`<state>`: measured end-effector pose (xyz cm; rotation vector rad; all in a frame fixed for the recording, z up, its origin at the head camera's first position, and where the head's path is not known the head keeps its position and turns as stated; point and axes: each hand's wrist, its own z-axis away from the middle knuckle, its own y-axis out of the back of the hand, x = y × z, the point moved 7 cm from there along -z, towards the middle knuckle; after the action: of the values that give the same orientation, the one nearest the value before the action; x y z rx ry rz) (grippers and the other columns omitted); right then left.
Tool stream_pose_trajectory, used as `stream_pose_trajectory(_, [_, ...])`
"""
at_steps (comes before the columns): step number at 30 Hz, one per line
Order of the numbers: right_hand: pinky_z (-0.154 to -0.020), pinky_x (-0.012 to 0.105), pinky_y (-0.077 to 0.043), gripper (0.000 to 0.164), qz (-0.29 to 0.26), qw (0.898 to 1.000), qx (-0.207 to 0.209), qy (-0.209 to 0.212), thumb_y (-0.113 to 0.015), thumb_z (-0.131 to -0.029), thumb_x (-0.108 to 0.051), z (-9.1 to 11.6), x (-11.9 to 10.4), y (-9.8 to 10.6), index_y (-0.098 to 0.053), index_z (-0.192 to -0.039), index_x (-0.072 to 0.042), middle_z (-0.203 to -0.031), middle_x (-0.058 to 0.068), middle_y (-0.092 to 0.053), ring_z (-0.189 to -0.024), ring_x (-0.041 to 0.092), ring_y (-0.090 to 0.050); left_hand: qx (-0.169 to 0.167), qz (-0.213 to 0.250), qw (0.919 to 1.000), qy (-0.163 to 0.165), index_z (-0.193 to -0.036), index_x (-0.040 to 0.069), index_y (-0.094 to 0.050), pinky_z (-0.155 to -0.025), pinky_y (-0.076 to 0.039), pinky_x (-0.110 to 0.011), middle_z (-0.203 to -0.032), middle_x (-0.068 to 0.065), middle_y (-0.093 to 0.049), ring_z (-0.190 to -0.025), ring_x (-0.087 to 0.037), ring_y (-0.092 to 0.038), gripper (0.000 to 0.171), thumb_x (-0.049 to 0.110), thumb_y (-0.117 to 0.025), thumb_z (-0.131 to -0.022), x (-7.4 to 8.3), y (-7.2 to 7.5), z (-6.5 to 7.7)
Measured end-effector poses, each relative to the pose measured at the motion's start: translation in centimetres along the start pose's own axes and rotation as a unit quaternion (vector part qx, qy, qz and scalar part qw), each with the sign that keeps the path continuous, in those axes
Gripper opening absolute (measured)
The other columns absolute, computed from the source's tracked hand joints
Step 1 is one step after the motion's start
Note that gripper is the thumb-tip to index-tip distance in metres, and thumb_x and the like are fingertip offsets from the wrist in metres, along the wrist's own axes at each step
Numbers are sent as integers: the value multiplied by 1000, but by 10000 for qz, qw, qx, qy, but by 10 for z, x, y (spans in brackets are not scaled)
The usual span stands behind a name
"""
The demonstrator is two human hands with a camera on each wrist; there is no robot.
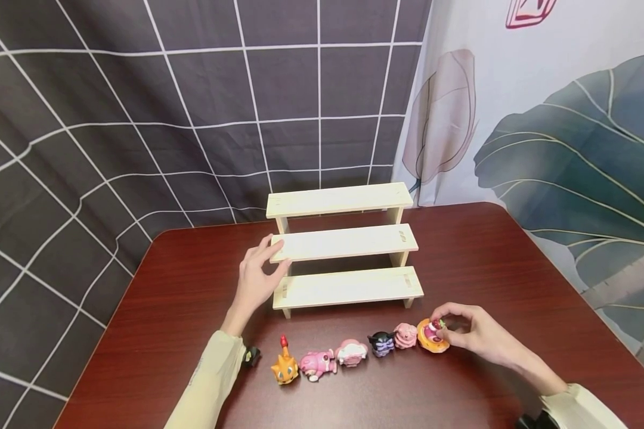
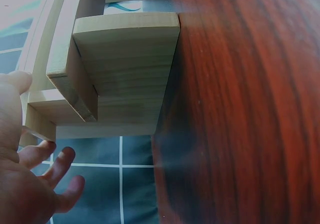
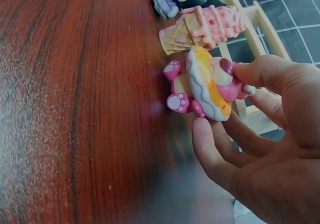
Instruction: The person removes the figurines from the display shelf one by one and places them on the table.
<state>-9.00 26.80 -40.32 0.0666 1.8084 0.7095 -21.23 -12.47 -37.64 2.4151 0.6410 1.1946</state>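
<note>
My right hand pinches a pink bear figurine in an orange-and-white ring, at the right end of a row of toys. Thumb and fingers meet around its head and ring, its feet close over the table. Beside it stands a pink ice-cream-cone figurine, then a black-and-purple figurine. My left hand is at the left end of a three-step wooden shelf, fingertips at the middle board, fingers spread and loosely bent in the left wrist view.
Farther left in the row are a pink-and-white figurine, a lying pink figurine and an orange figurine with a red-tipped tail. The dark red table meets a grid-patterned curtain behind the shelf.
</note>
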Motion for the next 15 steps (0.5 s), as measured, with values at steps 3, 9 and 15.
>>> stream_pose_trajectory(3, [-67, 27, -55, 23, -41, 10000, -68, -23, -74, -86, 4, 0, -1, 0, -67, -105, -6, -97, 5, -67, -82, 15, -66, 13, 3, 10000, -18, -126, 9, -71, -88, -43, -53, -140, -15, -57, -113, -37, -55, 42, 17, -80, -86, 0, 0, 0])
stream_pose_trajectory(9, [-67, 27, -55, 22, 9, 9998, -152, -90, -75, -86, 2, 1, 0, 0, -66, -105, -5, -97, 4, -67, -82, 15, -65, 19, 5, 10000, -14, -126, 9, -71, -89, -43, -53, -140, -15, -57, -113, -37, -55, 42, 17, -80, -86, 0, 0, 0])
stream_pose_trajectory(15, [-67, 27, -55, 24, 132, 9996, -182, -141, -76, -85, 1, 3, 2, 1, -67, -106, -5, -97, 3, -67, -80, 15, -64, 8, -2, 10000, 1, -126, 8, -71, -89, -43, -52, -140, -15, -57, -113, -37, -55, 42, 17, -80, -86, 1, 0, 0])
